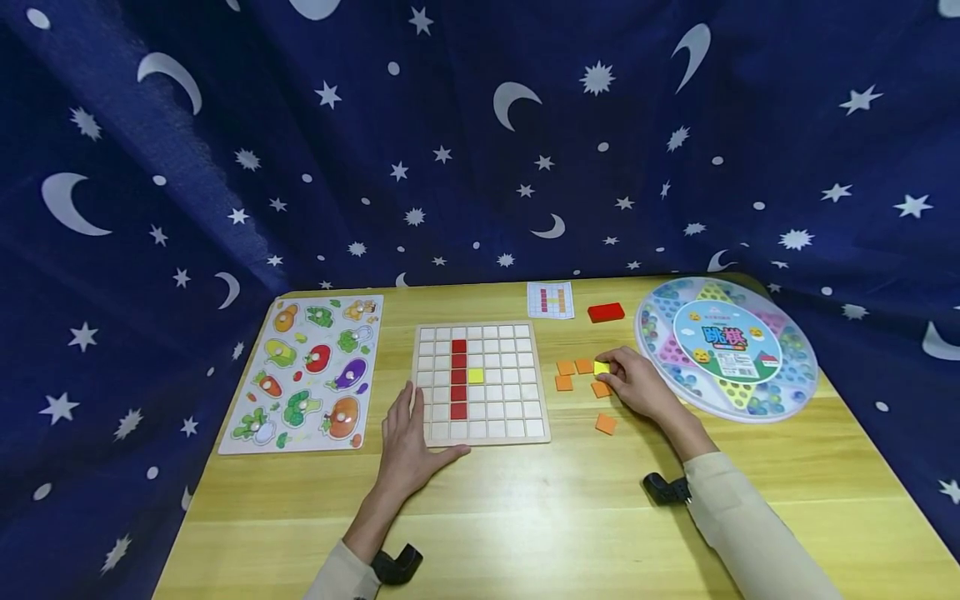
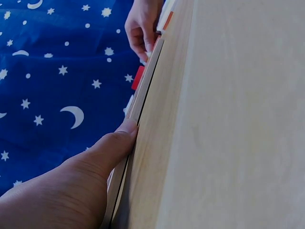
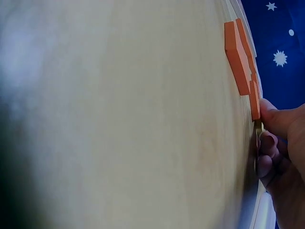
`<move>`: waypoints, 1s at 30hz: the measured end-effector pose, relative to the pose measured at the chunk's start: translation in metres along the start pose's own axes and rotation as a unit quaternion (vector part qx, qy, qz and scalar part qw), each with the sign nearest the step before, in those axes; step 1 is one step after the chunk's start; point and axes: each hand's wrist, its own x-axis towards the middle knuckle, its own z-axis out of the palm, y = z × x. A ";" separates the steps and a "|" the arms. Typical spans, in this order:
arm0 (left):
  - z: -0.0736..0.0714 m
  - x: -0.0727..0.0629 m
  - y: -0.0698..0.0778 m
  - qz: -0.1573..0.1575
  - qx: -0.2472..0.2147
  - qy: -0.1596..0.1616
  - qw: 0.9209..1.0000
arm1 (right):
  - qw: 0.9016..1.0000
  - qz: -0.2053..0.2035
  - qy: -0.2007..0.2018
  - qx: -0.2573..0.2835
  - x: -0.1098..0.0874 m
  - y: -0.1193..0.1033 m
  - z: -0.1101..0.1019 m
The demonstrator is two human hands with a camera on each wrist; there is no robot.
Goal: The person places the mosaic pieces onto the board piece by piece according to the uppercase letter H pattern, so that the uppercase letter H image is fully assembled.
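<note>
A wooden grid board [image 1: 510,429] lies in the middle of the table, with a column of red square tiles [image 1: 458,377] and one yellow tile [image 1: 476,376] beside it in the grid. My left hand [image 1: 405,446] rests at the board's near left corner, fingers along the left side and thumb [image 2: 119,140] against the front edge. To the right of the board, my right hand [image 1: 637,382] pinches another yellow tile [image 1: 601,367] between thumb and fingers. Several orange tiles [image 1: 564,382] lie around that hand; in the right wrist view, orange tiles [image 3: 237,57] stand out just beyond the thumb.
Behind the board lie a small pattern card [image 1: 550,300] and a red block [image 1: 606,312]. A round Chinese checkers set [image 1: 723,350] is at the right, a vegetable puzzle board [image 1: 303,375] at the left. A star-patterned curtain [image 1: 480,150] hangs behind the table.
</note>
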 end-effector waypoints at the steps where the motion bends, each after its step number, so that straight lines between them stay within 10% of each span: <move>1: 0.000 0.000 0.000 0.000 0.000 0.000 1.000 | 1.000 0.000 0.002 0.002 0.000 0.000 0.000; 30: 0.001 0.000 0.000 -0.007 -0.003 -0.005 1.000 | 0.997 -0.022 0.069 0.002 0.000 0.002 0.005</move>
